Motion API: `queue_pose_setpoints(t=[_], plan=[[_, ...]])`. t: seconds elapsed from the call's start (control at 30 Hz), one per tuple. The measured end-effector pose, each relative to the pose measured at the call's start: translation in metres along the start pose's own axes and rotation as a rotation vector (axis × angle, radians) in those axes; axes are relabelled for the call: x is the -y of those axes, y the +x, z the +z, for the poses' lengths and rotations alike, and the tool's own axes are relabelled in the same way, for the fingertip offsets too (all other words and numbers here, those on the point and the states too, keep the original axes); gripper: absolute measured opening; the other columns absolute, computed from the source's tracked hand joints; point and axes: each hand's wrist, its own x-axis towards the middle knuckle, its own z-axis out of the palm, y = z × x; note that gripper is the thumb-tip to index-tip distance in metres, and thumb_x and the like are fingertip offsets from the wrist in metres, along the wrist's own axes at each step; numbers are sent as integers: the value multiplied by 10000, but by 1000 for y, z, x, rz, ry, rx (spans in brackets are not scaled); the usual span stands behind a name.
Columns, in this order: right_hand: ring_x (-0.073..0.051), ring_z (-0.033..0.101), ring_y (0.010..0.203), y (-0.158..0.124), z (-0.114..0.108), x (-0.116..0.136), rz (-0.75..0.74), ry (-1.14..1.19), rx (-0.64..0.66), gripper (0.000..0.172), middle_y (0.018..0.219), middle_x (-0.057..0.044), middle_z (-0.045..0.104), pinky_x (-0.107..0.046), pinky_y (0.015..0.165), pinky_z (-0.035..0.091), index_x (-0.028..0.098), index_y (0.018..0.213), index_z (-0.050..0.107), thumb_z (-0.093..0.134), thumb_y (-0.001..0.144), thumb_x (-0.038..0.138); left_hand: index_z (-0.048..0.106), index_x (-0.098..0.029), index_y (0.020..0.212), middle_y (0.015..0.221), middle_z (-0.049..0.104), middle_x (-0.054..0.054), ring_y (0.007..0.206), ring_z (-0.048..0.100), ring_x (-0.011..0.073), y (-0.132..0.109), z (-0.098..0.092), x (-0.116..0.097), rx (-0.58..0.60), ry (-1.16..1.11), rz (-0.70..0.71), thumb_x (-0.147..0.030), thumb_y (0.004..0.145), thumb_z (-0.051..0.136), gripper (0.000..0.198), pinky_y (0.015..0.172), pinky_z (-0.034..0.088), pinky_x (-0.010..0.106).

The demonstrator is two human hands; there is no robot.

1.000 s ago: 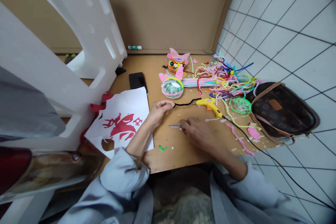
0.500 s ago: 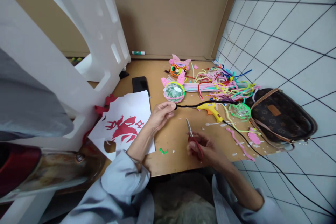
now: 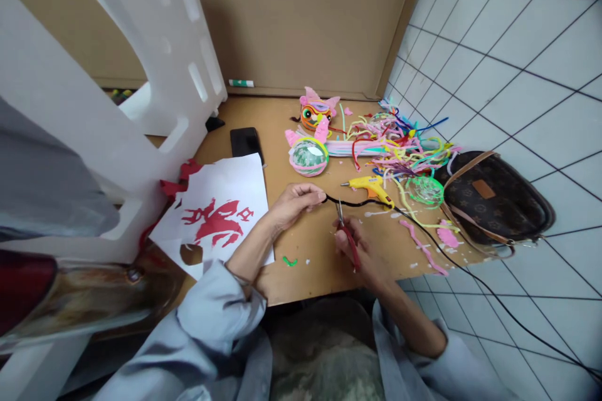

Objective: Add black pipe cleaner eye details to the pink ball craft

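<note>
Hiding most of the scissors [image 3: 347,235], your right hand [image 3: 360,250] grips them, blades touching the black wire [image 3: 350,202] above the desk [image 3: 310,244]; your left hand [image 3: 294,203] pinches its end.

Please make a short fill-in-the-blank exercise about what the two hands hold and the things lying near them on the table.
1. The left hand pinches one end of a ____ pipe cleaner.
2. The right hand holds small scissors with ____ handles.
3. The yellow glue gun lies on the ____ table.
4. The white paper bears a ____ cut-out figure.

Missing words: black; red; wooden; red
</note>
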Motion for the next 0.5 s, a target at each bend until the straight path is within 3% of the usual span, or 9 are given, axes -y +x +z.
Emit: queue_pose_setpoints(t=[0.2, 0.5], plan=[[-106, 401, 508, 4, 2, -3, 24, 94, -34, 450, 608, 51, 458, -232, 462, 314, 213, 935, 506, 534, 793, 639, 691, -120, 680, 518, 533, -26, 475, 376, 54, -1, 1, 4, 77, 133, -43, -374, 585, 791, 289, 490, 239, 226], [-93, 396, 513, 3, 4, -8, 5, 160, -67, 453, 616, 63, 436, -219, 466, 312, 208, 914, 500, 552, 789, 640, 688, -127, 670, 538, 552, -19, 482, 382, 56, 1, 0, 9, 89, 133, -35, -368, 592, 786, 272, 494, 250, 229]])
